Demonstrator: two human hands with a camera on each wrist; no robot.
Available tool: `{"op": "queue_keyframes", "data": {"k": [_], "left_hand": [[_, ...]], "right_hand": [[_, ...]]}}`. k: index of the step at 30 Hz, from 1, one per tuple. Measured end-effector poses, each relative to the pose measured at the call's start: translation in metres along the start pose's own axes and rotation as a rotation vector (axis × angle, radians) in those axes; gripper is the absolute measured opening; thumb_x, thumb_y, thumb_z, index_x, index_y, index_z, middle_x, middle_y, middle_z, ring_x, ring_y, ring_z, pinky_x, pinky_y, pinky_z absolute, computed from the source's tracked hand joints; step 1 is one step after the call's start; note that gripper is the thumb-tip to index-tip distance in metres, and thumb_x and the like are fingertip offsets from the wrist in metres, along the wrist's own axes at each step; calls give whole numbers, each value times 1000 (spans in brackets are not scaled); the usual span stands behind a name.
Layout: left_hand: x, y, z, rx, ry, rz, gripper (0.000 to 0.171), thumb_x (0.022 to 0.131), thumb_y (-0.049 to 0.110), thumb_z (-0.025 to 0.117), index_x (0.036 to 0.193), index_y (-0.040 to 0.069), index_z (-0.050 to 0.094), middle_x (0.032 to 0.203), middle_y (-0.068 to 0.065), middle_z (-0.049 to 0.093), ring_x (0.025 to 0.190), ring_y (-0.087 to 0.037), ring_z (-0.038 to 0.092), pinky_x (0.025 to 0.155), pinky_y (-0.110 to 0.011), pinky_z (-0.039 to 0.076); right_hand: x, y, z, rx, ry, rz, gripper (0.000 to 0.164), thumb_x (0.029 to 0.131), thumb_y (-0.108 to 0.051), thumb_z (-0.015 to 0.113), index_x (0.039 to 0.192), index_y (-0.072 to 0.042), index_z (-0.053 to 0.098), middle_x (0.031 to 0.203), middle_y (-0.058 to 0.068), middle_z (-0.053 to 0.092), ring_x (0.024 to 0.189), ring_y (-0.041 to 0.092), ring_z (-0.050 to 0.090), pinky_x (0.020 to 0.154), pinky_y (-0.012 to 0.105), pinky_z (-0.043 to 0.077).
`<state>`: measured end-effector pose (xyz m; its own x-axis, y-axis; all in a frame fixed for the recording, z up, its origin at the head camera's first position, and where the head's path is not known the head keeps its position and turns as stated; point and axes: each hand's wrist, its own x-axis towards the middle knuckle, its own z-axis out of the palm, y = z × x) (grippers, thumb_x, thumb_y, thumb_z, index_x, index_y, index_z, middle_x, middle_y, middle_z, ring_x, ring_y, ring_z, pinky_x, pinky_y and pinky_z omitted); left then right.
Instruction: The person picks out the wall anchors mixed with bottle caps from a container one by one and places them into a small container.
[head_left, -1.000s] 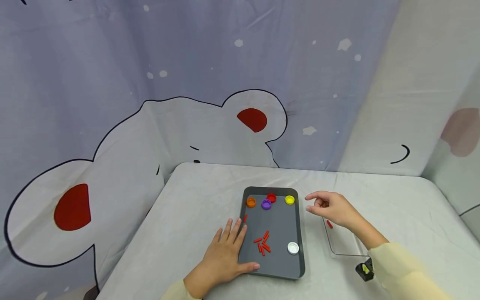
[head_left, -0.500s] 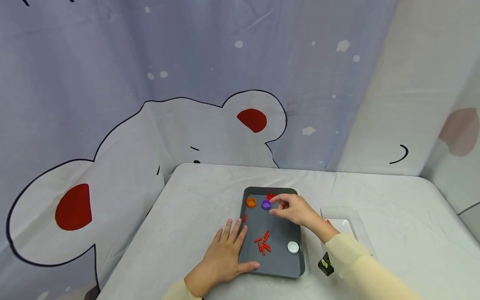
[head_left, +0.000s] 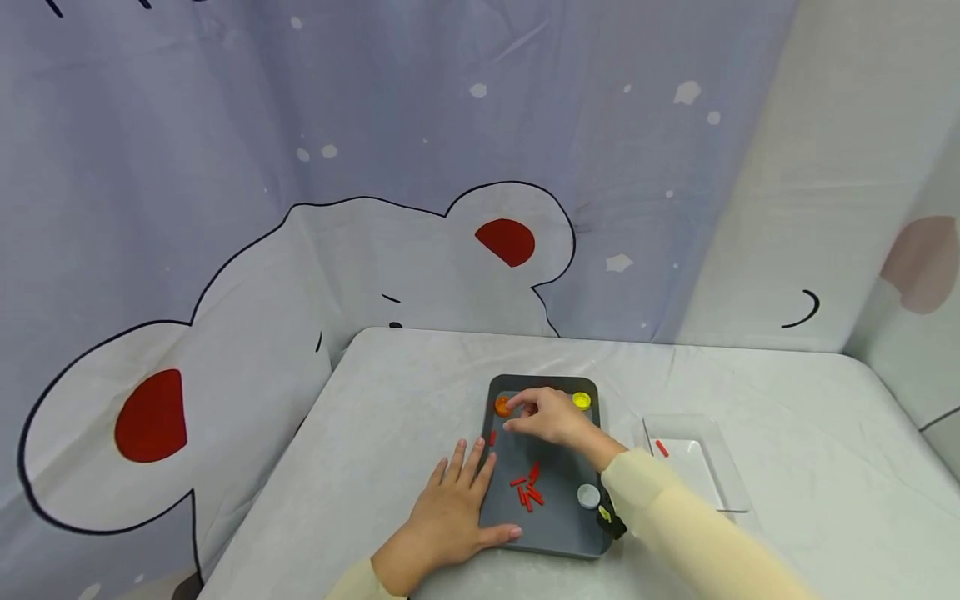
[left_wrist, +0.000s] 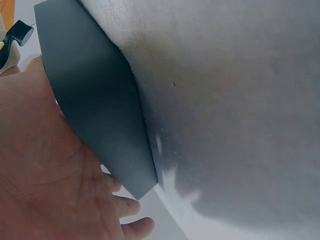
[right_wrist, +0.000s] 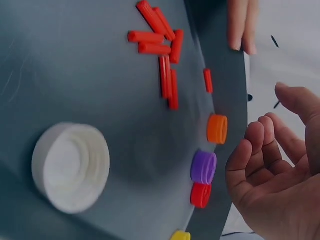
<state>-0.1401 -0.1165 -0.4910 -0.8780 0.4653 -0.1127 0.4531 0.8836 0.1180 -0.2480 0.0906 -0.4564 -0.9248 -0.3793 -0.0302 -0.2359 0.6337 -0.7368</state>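
Observation:
My left hand point(head_left: 450, 510) rests with spread, straight fingers on the left edge of a grey tray point(head_left: 551, 533). Over the tray's far part, my right hand point(head_left: 551, 417) hovers with thumb and index fingertip apart and nothing seen between them. Those fingertips are beside an orange bottle cap point(head_left: 502, 407). A purple cap point(right_wrist: 204, 167) and a red cap point(right_wrist: 201, 195) show in the right wrist view, mostly hidden by that hand in the head view. Several short red sticks point(head_left: 530, 492) lie mid-tray, and another red stick point(head_left: 492, 437) lies by the left wall.
A yellow cap point(head_left: 581, 401) lies in the tray's far right corner, and a larger white cap point(head_left: 588, 497) near its right side. Right of the tray stands a clear plastic box point(head_left: 738, 492) with a red stick point(head_left: 662, 448) in it. A patterned curtain point(head_left: 420, 125) hangs behind the table.
My right hand has moved left from above the clear box, across the tray, to beside the orange cap. The left hand stays in place.

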Motion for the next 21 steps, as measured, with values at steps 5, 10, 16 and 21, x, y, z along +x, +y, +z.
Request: {"op": "queue_keyframes", "data": {"k": [5,10,16,21], "left_hand": [[1,0,0,3,-3,5,108,86,86,38,161,9,29,169,-15,14,154,-41,13,117,-59,27],[0,-1,1,-1,19,16,109,86,87,37,160,8,31,168,-16,17,154,-42,14,116,-61,27],[-1,0,2,-19,21,22,109,86,88,36,160,8,31,168,-17,17,154,-42,15,117,-61,27],[0,0,0,-11,18,13,108,86,87,37,160,9,30,169,-16,16,154,-40,14,117,-59,27]], "right_hand": [[6,-3,12,-36,-10,51,32,85,-26,83,111,-9,77,78,-4,64,66,11,56,60,27,46],[11,-3,23,-44,-46,70,30,83,-25,85,108,-10,77,75,-3,64,63,10,57,59,27,48],[13,0,33,-87,-106,93,31,83,-20,85,110,-10,76,76,-2,65,59,10,61,61,27,51],[18,3,40,-141,-91,80,32,81,-18,86,109,-8,76,74,-2,65,61,11,59,61,27,51]]}}
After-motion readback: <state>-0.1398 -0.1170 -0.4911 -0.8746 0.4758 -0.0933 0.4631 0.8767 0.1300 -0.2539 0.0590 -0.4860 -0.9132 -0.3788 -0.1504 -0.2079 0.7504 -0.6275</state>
